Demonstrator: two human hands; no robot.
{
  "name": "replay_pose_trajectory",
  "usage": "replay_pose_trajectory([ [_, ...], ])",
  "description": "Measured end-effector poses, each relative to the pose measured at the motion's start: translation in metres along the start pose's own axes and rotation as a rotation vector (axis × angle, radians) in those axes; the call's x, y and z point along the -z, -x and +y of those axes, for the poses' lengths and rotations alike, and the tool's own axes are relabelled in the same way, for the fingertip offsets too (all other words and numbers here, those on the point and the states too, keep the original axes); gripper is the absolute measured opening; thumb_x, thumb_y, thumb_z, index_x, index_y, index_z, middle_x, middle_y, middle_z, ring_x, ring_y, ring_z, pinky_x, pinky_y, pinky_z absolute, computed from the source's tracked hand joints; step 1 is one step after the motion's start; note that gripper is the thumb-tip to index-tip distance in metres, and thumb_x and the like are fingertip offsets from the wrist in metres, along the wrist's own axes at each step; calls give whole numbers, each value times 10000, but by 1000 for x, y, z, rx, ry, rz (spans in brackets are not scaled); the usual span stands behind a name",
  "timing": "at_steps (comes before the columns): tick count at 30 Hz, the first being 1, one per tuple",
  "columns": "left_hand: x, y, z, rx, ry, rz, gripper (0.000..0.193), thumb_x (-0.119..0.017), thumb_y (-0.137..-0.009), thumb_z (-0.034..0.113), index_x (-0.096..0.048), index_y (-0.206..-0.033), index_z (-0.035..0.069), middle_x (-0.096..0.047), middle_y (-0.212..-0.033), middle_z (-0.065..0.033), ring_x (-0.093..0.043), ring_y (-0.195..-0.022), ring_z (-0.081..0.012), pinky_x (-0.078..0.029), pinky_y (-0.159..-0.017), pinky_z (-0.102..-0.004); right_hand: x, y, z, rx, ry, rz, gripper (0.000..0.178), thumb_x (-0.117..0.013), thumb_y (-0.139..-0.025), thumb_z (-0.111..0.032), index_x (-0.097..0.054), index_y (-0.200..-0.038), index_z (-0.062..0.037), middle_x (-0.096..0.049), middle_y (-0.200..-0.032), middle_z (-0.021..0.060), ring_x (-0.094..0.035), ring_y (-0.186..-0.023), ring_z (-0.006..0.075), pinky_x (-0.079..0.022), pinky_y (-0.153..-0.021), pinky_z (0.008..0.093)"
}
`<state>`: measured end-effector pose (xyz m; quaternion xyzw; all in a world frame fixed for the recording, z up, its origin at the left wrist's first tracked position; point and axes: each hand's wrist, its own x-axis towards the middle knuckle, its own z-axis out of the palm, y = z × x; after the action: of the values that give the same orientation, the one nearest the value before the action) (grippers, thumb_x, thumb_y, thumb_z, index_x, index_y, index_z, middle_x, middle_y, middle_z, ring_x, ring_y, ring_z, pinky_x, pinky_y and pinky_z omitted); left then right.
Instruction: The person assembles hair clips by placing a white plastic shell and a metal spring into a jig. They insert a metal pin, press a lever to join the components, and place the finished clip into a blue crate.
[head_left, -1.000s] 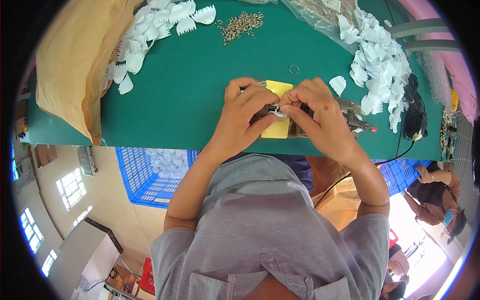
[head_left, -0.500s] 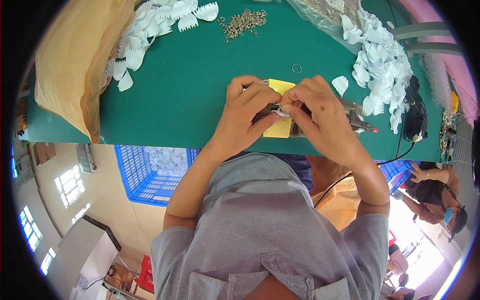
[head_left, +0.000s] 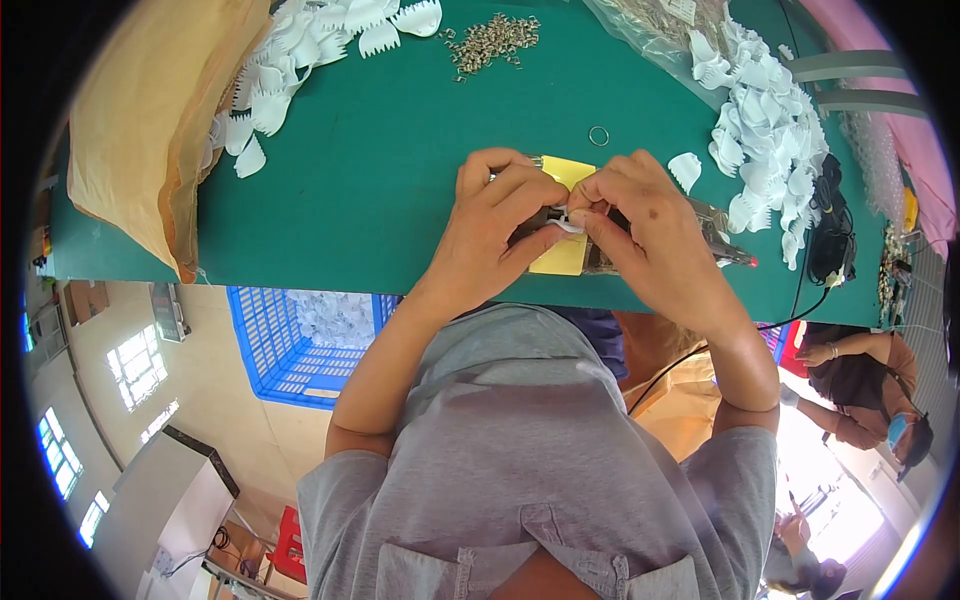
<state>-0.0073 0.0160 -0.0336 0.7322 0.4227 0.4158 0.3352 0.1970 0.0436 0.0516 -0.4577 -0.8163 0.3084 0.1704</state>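
Observation:
My left hand (head_left: 488, 218) and my right hand (head_left: 650, 225) meet over a yellow sheet (head_left: 558, 262) near the table's front edge. Their fingertips pinch a small white plastic piece (head_left: 570, 227) from both sides; its shape is mostly covered by the fingers. Something dark and small sits between the fingertips, too hidden to name. Under the right hand lies a brown, shiny flat object with a red-tipped end (head_left: 752, 261). One loose white toothed piece (head_left: 685, 171) and a thin metal ring (head_left: 598, 136) rest just beyond my right hand.
Small metal clips (head_left: 496, 42) are heaped at the back of the green table (head_left: 340, 190). White toothed pieces pile up at the right (head_left: 765, 125) and far left, beside a yellowish sack (head_left: 140, 130). A black cable (head_left: 830, 225) lies right. Blue basket (head_left: 265, 350) below; co-worker (head_left: 860, 390) at right.
My hands keep their pinch with only slight finger movement. At the right, the co-worker's arm has shifted and a red object now shows beside it.

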Motion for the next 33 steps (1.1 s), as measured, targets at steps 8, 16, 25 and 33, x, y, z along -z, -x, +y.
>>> replay_pose_trajectory([
  [8,-1,1,-2,12,24,7,359,-840,-805,107,-692,-1132,98,-662,-1159,-42,-505,-1227,-299,-411,-1046,-448,-15,6,-2,-42,-73,128,48,-720,-888,-54,-706,-934,-56,-640,-845,70,-566,-858,279,-476,-745,398],
  [16,1,-1,2,11,24,5,347,-841,-807,117,-695,-1121,95,-668,-1164,-57,-518,-1231,-303,-408,-1049,-443,-18,6,1,-213,-266,176,115,-758,-862,-37,-696,-955,-58,-686,-850,42,-571,-845,220,-484,-791,348],
  [25,3,-9,8,127,250,-59,283,-782,-845,-46,-690,-1105,21,-696,-1102,-106,-657,-1016,-253,-519,-890,-345,5,32,24,-254,-493,326,118,-694,-997,-73,-716,-1086,3,-725,-945,29,-638,-842,59,-518,-794,239],
  [33,2,-7,6,155,212,-24,246,-855,-822,5,-739,-1038,23,-702,-1037,-63,-647,-951,-179,-511,-820,-292,47,42,85,-410,-229,530,142,-696,-978,-78,-749,-1071,14,-753,-870,45,-675,-808,81,-520,-751,255],
])
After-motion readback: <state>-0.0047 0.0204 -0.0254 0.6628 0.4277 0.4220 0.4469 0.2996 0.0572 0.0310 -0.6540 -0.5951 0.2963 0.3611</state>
